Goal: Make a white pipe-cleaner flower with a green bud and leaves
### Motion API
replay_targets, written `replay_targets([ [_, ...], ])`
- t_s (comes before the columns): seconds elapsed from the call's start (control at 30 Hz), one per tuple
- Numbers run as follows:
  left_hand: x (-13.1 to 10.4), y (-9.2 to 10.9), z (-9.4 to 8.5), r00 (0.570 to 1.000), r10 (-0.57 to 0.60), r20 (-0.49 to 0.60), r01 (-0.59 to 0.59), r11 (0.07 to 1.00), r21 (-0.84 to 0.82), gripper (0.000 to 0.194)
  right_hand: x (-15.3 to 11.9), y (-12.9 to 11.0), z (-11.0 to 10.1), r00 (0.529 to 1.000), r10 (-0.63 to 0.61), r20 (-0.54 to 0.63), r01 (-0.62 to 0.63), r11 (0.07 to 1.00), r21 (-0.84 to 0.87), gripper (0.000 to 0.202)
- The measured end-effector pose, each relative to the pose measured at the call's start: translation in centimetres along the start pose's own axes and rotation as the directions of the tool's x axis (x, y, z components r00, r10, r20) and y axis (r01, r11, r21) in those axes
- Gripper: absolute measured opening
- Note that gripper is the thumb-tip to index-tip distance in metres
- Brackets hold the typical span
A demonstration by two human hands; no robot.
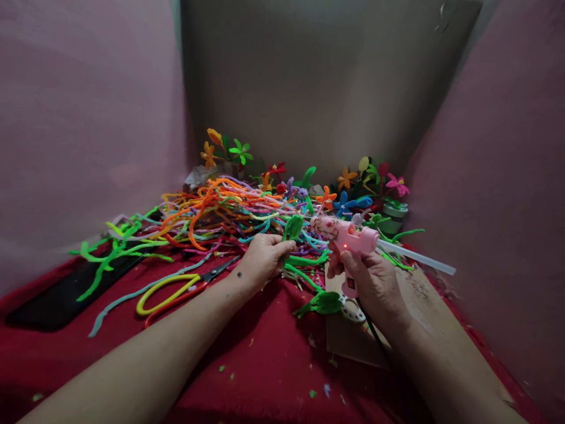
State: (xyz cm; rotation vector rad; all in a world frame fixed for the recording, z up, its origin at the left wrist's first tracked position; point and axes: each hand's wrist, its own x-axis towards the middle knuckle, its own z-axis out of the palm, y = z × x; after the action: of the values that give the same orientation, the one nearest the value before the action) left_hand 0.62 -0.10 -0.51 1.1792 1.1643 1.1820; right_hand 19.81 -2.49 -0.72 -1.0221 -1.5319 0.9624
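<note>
My right hand (375, 282) grips a pink hot glue gun (348, 237), its nozzle aimed left and a clear glue stick (419, 257) jutting out behind. A red light glows on the gun. My left hand (262, 256) pinches a green pipe-cleaner leaf (293, 227) by its stem, held upright just left of the nozzle. Another green pipe-cleaner leaf piece (324, 302) lies on the red cloth (273, 353) below my hands.
A heap of coloured pipe cleaners (220, 212) fills the middle. Finished pipe-cleaner flowers (353, 182) stand behind it. Yellow-handled scissors (185, 285) lie left of my left hand, a cardboard sheet (419, 306) under my right. A black flat object (62, 297) sits far left.
</note>
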Motion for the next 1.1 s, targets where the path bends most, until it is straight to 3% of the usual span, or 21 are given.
replay_targets([
  [0.57, 0.0, 0.1, 0.0, 1.000, 0.014, -0.027, -0.014, 1.000, -0.010, 0.031, -0.1, -0.5, 0.2, 0.999, -0.028, 0.025, 0.030, 0.997, -0.072, 0.038],
  [1.1, -0.3, 0.7, 0.2, 0.999, -0.027, -0.027, 0.023, 0.993, -0.117, 0.026, -0.2, -1.1, 0.4, 0.999, -0.035, 0.038, 0.039, 0.993, -0.110, 0.040],
])
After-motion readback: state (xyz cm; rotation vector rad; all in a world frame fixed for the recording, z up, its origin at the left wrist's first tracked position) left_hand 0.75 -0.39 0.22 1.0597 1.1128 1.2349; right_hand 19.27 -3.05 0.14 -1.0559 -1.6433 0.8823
